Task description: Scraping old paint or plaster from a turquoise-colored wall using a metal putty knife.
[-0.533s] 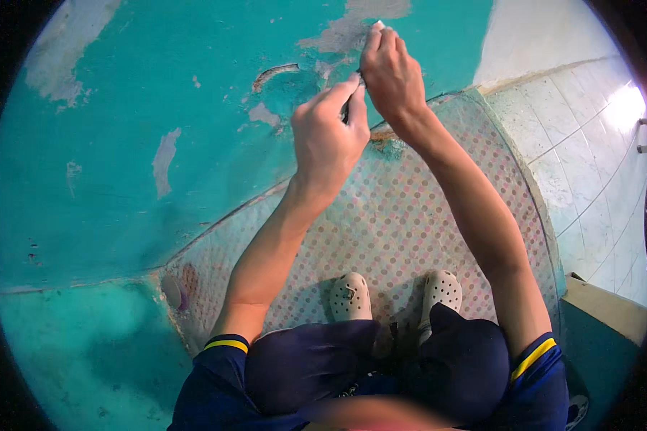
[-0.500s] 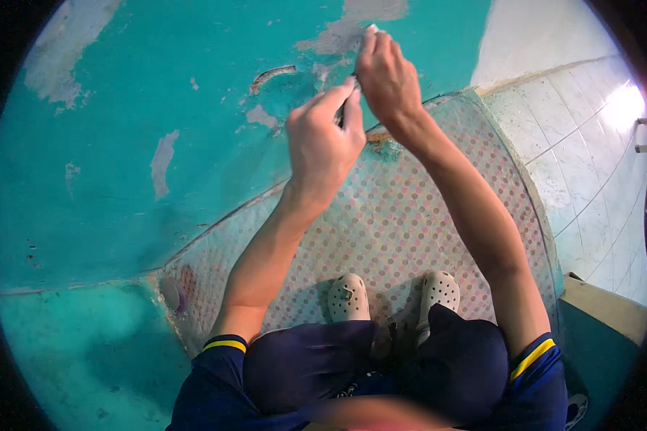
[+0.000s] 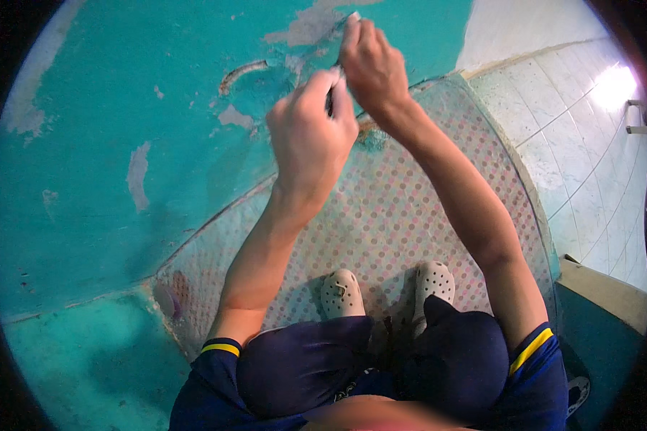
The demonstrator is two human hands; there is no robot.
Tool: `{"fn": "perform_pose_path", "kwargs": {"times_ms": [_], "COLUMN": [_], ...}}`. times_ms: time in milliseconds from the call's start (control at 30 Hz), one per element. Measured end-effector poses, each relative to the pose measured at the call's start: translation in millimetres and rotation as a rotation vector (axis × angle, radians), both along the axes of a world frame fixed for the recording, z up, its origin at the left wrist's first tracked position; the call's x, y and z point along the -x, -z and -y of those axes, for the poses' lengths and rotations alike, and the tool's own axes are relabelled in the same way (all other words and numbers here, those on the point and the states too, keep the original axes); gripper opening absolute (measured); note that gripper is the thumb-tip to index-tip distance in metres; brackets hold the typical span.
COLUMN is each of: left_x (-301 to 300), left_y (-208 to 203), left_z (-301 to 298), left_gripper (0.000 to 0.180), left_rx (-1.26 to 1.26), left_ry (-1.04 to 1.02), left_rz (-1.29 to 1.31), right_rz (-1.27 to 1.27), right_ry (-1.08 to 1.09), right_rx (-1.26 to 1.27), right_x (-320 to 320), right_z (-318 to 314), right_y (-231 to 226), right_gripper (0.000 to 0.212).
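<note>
My left hand (image 3: 310, 126) is closed around a thin dark tool (image 3: 330, 103); only a sliver of it shows between thumb and fingers, so its kind is hidden. Close beyond it, my right hand (image 3: 374, 68) is bent with its fingers together, at the far end of that tool, and whatever it grips is out of sight. White dust coats the fingertips of both hands. In front of them is a teal painted wall (image 3: 86, 208), with grey patches (image 3: 309, 25) of bare plaster and a curved gouge (image 3: 241, 72) left of the hands.
Polka-dot floor covering (image 3: 402, 208) lies under my pale clogs (image 3: 342, 293). White tiles (image 3: 575, 136) run along the right, below a bare whitish wall section (image 3: 525, 29). A beige ledge (image 3: 604, 298) stands at the lower right. A round purplish object (image 3: 167, 298) sits at the left corner.
The whole view has shifted, so the wall marks sit further left. Against the wall, both hands are slightly further right, still closed and close together.
</note>
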State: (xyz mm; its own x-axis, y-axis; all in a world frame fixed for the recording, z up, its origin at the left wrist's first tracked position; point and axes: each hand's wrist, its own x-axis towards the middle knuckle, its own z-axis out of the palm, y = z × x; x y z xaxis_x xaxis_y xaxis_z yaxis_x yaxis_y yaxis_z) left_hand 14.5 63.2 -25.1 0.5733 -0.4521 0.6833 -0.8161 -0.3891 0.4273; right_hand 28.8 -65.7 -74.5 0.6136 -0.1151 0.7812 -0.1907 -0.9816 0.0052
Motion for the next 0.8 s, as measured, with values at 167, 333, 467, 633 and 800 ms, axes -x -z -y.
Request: {"fn": "perform_pose_path", "kwargs": {"times_ms": [167,333,467,633,800], "left_x": [0.0,9.0,3.0,6.6,-4.7], "left_y": [8.6,10.6,20.1,22.7,32.5], "left_z": [7.7,-4.7,10.9,-6.9,-7.9], "left_gripper": [0.008,0.008,0.007,0.009,0.01], "left_rx": [-0.03,0.002,0.03,0.057,0.185], "left_ry": [0.046,0.009,0.036,0.032,-0.014], "left_rz": [-0.018,0.013,0.027,0.038,0.002], "right_rz": [-0.005,0.06,0.043,-0.039,0.083], "right_ry": [0.008,-0.025,0.011,-0.036,-0.193], "right_rx": [-0.113,0.066,-0.037,-0.137,-0.204], "right_x": [4.2,0.8,0.9,11.3,18.1], "right_z": [10.7,6.5,18.5,5.0,-12.7], "right_y": [6.1,9.2,11.8,8.5,10.2], "right_gripper": [0.048,0.042,0.049,0.043,0.051]}}
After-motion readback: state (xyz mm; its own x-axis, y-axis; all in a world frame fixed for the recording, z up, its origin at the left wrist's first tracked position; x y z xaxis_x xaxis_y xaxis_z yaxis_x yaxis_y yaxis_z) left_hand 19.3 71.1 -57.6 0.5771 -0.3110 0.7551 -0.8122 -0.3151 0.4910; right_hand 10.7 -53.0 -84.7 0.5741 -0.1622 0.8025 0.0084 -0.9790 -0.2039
